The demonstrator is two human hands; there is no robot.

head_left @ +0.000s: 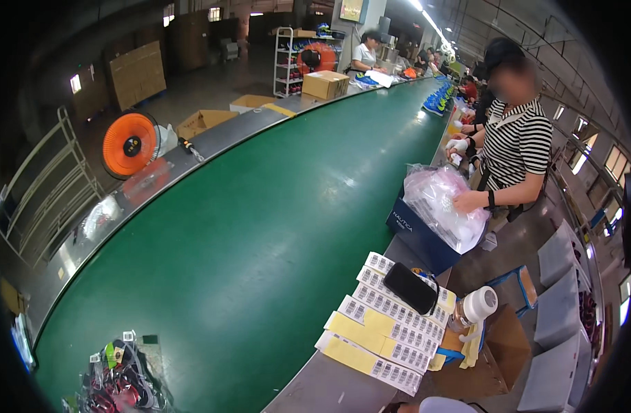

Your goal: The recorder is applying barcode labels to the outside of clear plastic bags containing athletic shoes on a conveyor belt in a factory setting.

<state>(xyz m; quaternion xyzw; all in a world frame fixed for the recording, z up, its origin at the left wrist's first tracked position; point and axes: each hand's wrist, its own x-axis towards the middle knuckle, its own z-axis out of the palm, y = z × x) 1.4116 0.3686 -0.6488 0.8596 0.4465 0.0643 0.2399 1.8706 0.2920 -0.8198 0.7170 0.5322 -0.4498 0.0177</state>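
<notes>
Neither of my hands shows in the picture. Nearest the lower edge, strips of barcode label stickers (391, 320) lie in overlapping rows on the metal ledge, some with bare yellow backing. A black smartphone (410, 288) rests on top of them. Beside the strips stands a clear bottle with a white lid (479, 304). At the lower left, a pile of black and red goods in clear plastic bags (119, 378) sits on the green conveyor belt (260, 227); their exact kind is unclear. A pale rounded shape (446, 405) at the bottom rim is too cut off to name.
A co-worker in a striped shirt (518, 138) handles clear plastic bags (446, 203) in a dark blue box (425, 241) by the belt's right edge. Blue-green shoes (436, 103) line the far belt. An orange fan (131, 144) and cardboard boxes (325, 85) stand left.
</notes>
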